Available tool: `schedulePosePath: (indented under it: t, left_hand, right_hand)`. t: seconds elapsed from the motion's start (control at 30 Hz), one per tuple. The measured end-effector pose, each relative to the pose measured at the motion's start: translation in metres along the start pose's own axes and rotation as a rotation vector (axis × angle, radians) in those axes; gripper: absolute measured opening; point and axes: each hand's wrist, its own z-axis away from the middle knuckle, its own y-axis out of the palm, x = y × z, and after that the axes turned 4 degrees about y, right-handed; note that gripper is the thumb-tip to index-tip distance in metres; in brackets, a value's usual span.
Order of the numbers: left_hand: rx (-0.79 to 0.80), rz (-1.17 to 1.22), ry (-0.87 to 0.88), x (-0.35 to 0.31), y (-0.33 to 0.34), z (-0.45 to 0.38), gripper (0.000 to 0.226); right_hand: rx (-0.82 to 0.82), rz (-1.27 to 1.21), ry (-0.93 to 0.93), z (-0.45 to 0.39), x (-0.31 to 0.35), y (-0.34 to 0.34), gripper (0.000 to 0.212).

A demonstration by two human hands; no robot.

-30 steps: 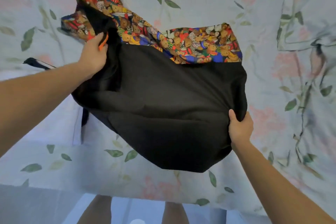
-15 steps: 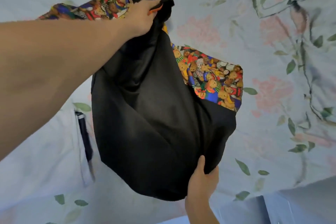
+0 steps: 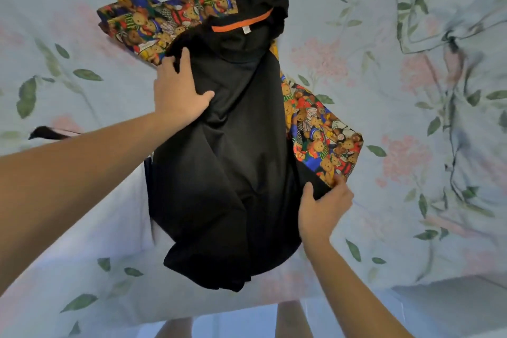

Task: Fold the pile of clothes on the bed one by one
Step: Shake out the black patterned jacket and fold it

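In the head view, a black shirt point(image 3: 225, 151) with sleeves of bright teddy-bear print lies in the middle of the frame on a bed point(image 3: 411, 145) covered by a pale sheet with pink flowers and green leaves. The shirt is turned with its collar toward the top of the frame, and an orange strip point(image 3: 241, 23) with a small white tag is visible inside the neck opening. One printed sleeve point(image 3: 153, 27) spreads to the upper left of the frame, and the other printed sleeve point(image 3: 323, 137) lies at the right of centre. The black body is bunched and wrinkled, and its lower end hangs in folds near the bottom centre. The left hand point(image 3: 178, 93) comes in from the left of the frame and holds the left edge of the black cloth, with the thumb on top of the fabric and the fingers curled at the edge near the sleeve seam. The right hand point(image 3: 323, 206) comes from the lower right and pinches the cloth where the black part meets the printed sleeve, with the thumb on the black side. A rumpled part of the sheet point(image 3: 452, 44) is at the upper right of the frame. At the left of centre, a small dark item point(image 3: 44, 133) shows above the left forearm; I cannot tell what it is.
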Motion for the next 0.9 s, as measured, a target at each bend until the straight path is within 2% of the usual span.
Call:
schedulePosePath:
  t: [0.07, 0.13, 0.23, 0.3, 0.37, 0.47, 0.57, 0.6, 0.67, 0.8, 0.9]
  left_hand:
    - [-0.057, -0.051, -0.077, 0.011, 0.005, 0.023, 0.105]
    - [-0.125, -0.016, -0.165, 0.017, 0.01, 0.039, 0.106]
    - [-0.139, 0.176, -0.388, 0.026, 0.018, 0.047, 0.113]
    - [-0.1, 0.298, -0.494, 0.034, 0.027, 0.049, 0.112]
    - [-0.089, 0.334, -0.496, 0.043, 0.034, 0.05, 0.1]
    - [-0.049, 0.36, -0.415, 0.053, 0.034, 0.046, 0.06]
    - [-0.017, 0.374, -0.337, 0.062, 0.027, 0.035, 0.037]
    - [-0.021, 0.357, -0.321, 0.063, 0.024, 0.029, 0.033]
    - [-0.064, 0.327, -0.297, 0.06, 0.017, 0.012, 0.029]
    - [-0.123, 0.29, -0.222, 0.042, -0.003, -0.039, 0.028]
    - [-0.188, 0.266, -0.131, 0.021, -0.013, -0.077, 0.021]
  right_hand:
    - [0.023, 0.17, -0.281, -0.048, 0.034, 0.003, 0.062]
    - [0.08, 0.309, -0.462, -0.098, 0.067, 0.016, 0.063]
    - [0.333, 0.334, -0.472, -0.158, 0.126, 0.046, 0.07]
    - [0.417, 0.323, -0.459, -0.183, 0.161, 0.065, 0.079]
    - [0.518, 0.283, -0.472, -0.195, 0.189, 0.081, 0.075]
    - [0.714, 0.218, -0.513, -0.198, 0.219, 0.098, 0.062]
    - [0.83, 0.214, -0.536, -0.189, 0.222, 0.102, 0.036]
    - [0.823, 0.193, -0.546, -0.187, 0.217, 0.1, 0.029]
    - [0.703, 0.122, -0.559, -0.195, 0.199, 0.094, 0.025]
    - [0.467, -0.005, -0.409, -0.223, 0.139, 0.058, 0.027]
    - [0.408, -0.042, -0.316, -0.211, 0.092, 0.029, 0.022]
